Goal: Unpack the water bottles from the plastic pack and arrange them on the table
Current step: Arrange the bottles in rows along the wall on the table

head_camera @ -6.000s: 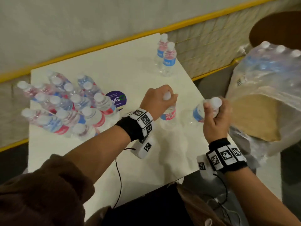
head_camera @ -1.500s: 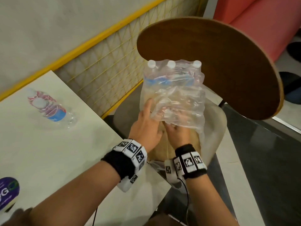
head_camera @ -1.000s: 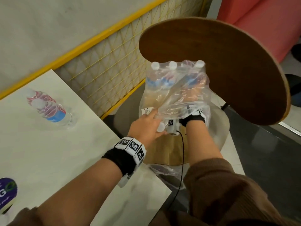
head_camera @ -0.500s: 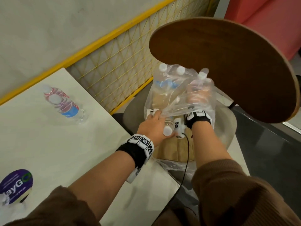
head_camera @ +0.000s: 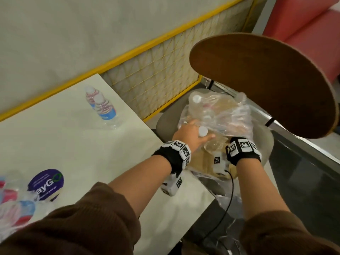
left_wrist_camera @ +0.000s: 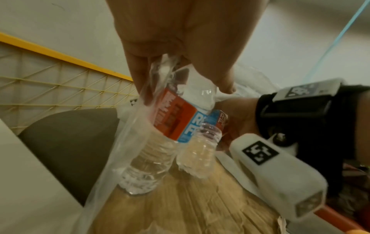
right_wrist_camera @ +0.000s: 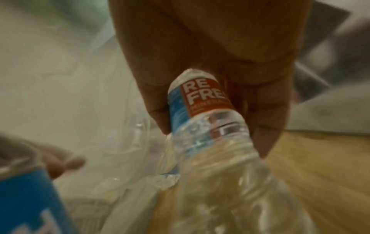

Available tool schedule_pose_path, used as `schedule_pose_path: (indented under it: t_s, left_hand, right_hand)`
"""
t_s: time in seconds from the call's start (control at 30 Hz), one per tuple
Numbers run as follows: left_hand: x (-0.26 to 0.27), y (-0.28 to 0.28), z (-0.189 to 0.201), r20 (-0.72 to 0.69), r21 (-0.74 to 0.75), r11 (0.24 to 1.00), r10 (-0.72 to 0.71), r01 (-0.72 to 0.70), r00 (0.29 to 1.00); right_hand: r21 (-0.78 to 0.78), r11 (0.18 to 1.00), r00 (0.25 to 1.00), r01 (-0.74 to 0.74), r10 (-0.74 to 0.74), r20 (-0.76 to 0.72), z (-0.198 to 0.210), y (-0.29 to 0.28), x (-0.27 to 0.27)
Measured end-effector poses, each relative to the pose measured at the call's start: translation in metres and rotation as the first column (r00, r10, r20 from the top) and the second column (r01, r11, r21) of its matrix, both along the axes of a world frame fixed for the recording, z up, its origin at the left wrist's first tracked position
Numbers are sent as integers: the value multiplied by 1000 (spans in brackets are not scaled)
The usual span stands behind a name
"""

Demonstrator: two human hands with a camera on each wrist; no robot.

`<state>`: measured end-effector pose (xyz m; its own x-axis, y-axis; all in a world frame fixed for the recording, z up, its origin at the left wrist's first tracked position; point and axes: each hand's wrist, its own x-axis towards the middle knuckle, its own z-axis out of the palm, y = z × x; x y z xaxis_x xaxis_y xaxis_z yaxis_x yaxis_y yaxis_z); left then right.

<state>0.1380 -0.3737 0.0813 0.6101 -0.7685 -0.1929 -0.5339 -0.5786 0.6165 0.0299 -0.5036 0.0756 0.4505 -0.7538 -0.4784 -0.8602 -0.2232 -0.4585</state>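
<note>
1. Left hand (head_camera: 191, 137): fingers and thumb curled round the neck and shoulder of a water bottle (left_wrist_camera: 158, 142). In the left wrist view the bottle hangs below the palm, long axis near upright, base down and tipped slightly away from the wrist, with a fold of plastic film caught against the fingers.
2. Right hand (right_wrist_camera: 220, 71): closed round the labelled upper part of a second bottle (right_wrist_camera: 202, 117). Its long axis runs out from the palm, base leading. In the head view this hand is hidden under the wrap; only its wristband shows.
3. The two held bottles stand just beside each other, the left-hand one on the counter side.
4. Plastic pack (head_camera: 220, 115): just beyond both hands, slumped on a chair seat (head_camera: 165, 124). At least one capped bottle (head_camera: 196, 98) remains at its far end; the count is unclear.
5. Counter (head_camera: 73, 144): to the left of the left hand, its corner close by the left wrist. Judgement: the left hand is nearer and needs only a leftward carry, bottle kept upright; the film at its fingers may drag.
6. Farthest left: two standing bottles (head_camera: 104, 109) near the counter's far edge.
</note>
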Motion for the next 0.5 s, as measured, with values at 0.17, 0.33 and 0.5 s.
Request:
schedule_pose_path:
  t_s: [0.17, 0.33, 0.5]
  left_hand:
    - [-4, 30, 24, -54, -161, 977, 130, -137, 990]
    - [6, 89, 45, -119, -183, 944, 256, -274, 959]
    - [4, 185, 61, -72, -146, 891, 424, -430, 903]
  right_hand:
    - [188, 973, 971, 133, -166, 173, -7, 33, 2]
    - [135, 991, 910, 24, -77, 406, 15, 86, -12]
    - [261, 951, 744, -164, -54, 665, 19, 142, -2]
